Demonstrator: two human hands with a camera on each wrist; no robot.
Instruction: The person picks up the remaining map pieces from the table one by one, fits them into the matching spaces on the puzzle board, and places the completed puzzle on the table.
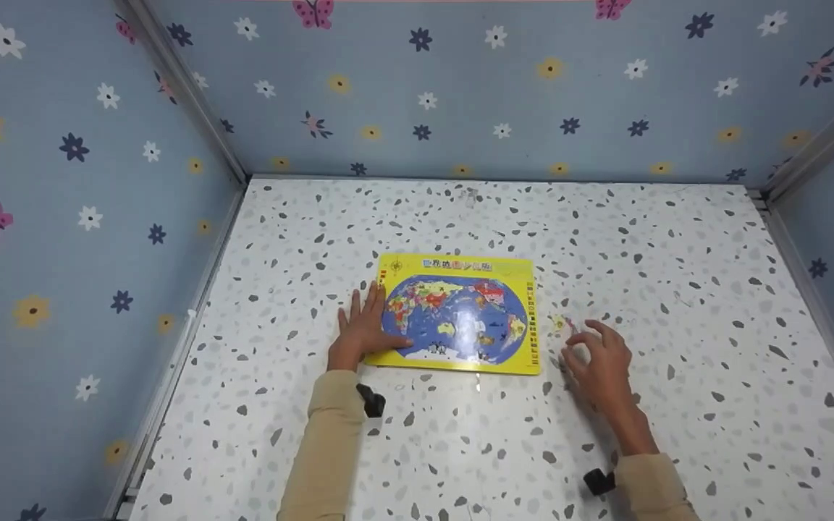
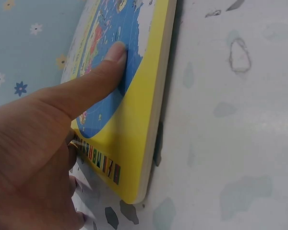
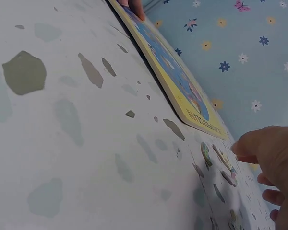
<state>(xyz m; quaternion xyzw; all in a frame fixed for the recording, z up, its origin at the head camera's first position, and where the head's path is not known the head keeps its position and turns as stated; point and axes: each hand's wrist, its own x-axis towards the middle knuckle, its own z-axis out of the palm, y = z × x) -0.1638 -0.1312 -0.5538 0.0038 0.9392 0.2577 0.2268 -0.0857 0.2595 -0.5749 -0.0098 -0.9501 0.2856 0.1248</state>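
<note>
A: How do the fingers stand?
B: On your right hand (image 1: 600, 365) they're bent, thumb and forefinger tips close together; I can't tell whether you have hold of anything. On your left hand (image 1: 363, 333) they're spread and nearly straight at the left edge of the map board (image 1: 458, 315), thumb laid on its face, seemingly to steady it.
A: So how far along is it?
B: I'd judge well along, since much of the map looks filled, though glare hides part of it, so gaps could be there. A few loose pieces (image 3: 222, 157) lie off the board.
A: Where, next to the fingers?
B: Just beside your right fingertips, past the board's right edge. The board lies flat on the bench (image 1: 475, 449), well apart from the bench's far edge and far corners.
</note>
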